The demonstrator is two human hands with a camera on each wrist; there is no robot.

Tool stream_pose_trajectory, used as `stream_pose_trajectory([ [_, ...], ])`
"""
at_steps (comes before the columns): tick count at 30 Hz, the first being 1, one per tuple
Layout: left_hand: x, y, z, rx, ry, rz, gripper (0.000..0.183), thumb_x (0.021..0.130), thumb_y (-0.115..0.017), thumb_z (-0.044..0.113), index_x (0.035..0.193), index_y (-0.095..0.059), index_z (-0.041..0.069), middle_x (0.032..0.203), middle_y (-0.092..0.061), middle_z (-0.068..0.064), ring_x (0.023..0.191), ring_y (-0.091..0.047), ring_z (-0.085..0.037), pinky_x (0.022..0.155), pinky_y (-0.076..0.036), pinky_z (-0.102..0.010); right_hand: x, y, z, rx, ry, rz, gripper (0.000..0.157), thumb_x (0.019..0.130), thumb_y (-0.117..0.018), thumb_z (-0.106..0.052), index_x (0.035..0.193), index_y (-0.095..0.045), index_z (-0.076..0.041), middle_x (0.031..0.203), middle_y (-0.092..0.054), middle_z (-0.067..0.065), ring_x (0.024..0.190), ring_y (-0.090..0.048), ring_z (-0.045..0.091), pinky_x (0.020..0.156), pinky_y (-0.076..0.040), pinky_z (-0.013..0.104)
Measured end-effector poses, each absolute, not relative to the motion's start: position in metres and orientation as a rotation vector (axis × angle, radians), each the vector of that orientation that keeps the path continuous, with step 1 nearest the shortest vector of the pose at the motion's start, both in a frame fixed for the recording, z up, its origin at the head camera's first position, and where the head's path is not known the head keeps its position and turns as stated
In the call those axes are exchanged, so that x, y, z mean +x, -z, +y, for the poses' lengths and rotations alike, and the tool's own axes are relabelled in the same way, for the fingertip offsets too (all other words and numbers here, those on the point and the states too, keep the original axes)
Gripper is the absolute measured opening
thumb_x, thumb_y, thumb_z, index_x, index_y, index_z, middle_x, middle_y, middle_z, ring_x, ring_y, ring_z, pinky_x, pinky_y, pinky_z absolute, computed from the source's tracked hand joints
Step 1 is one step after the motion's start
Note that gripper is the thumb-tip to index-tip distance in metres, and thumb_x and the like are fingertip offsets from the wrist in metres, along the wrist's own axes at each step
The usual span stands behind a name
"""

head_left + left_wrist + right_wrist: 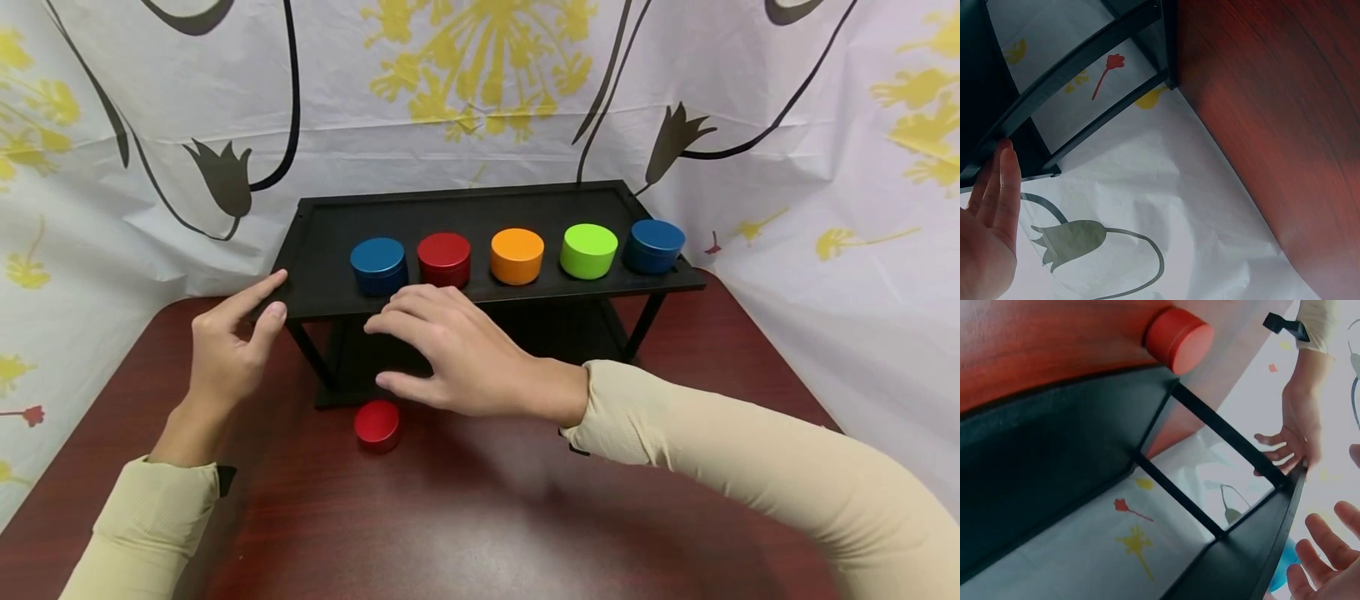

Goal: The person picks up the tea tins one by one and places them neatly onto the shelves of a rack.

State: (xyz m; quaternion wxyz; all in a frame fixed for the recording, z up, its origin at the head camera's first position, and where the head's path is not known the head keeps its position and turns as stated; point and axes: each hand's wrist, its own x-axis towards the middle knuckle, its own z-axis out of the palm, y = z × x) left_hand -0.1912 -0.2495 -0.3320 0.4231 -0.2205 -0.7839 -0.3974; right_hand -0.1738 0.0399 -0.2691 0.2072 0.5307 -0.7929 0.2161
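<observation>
My left hand (228,350) touches the left front corner of a black two-tier shelf (330,221); in the left wrist view its fingers (1007,187) look fairly straight against the frame. Holding nothing, my right hand (457,354) hovers before the shelf's front edge, fingers spread and slightly bent. Nearest to it on the top tier are a blue round tin (379,268) and a red round tin (444,260). An orange tin (517,257), a lime green tin (588,252) and another blue tin (654,247) continue the row. Below, a second red tin (377,425) sits on the table.
The shelf stands on a dark red wooden table (465,533), its lower tier (352,379) near the tabletop. A white cloth (480,150) with yellow and grey flower prints hangs behind and at both sides. Thin posts (647,323) join the tiers.
</observation>
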Motion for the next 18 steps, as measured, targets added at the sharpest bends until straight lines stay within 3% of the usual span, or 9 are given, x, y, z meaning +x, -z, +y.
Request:
stream_pose_trajectory([
  [18,-0.196,0.337,-0.254,-0.552,0.996,-1.963,0.032,0.093,-0.062,0.013,0.12,-0.071,-0.002,0.099,-0.071,-0.025,0.075,-0.052,0.012,0.071,-0.039,-0.01,-0.163,0.299,0.042,1.517,-0.662,-2.333,0.04,0.09,-0.071,-0.035,0.123,-0.067,-0.014,0.117,-0.062,-0.002,0.115,-0.051,0.013,0.094,-0.039,0.029],
])
